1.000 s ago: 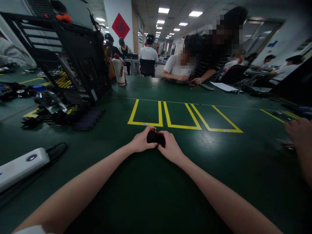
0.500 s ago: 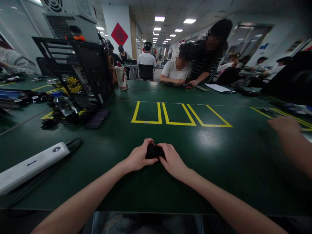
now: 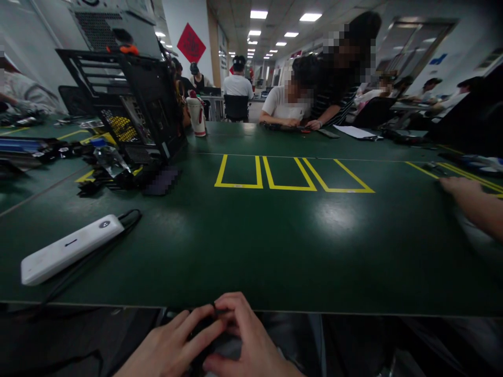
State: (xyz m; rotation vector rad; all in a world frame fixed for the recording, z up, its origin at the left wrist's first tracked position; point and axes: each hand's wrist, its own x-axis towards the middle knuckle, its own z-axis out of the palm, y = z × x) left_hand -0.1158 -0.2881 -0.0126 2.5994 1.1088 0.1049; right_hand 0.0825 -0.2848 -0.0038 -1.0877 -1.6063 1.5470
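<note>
Both my hands are below the front edge of the green table (image 3: pixel 275 251), over my lap. My left hand (image 3: pixel 173 343) lies with its fingers wrapped over a small black object (image 3: pixel 207 331). My right hand (image 3: pixel 245 340) is curled against the same object from the right, fingers bent. The object is dark and mostly hidden between the hands, so I cannot make out its shape.
A white power strip (image 3: pixel 66 250) with a black cable lies at the left. An open black computer case (image 3: pixel 145 104) and loose parts stand at the back left. Yellow tape boxes (image 3: pixel 275 175) mark the middle. Another person's hand (image 3: pixel 471 201) rests at the right; people sit across.
Both hands have pulled back off the tabletop, with the black object, to below the table's front edge. The other person's hand at the right has shifted farther away.
</note>
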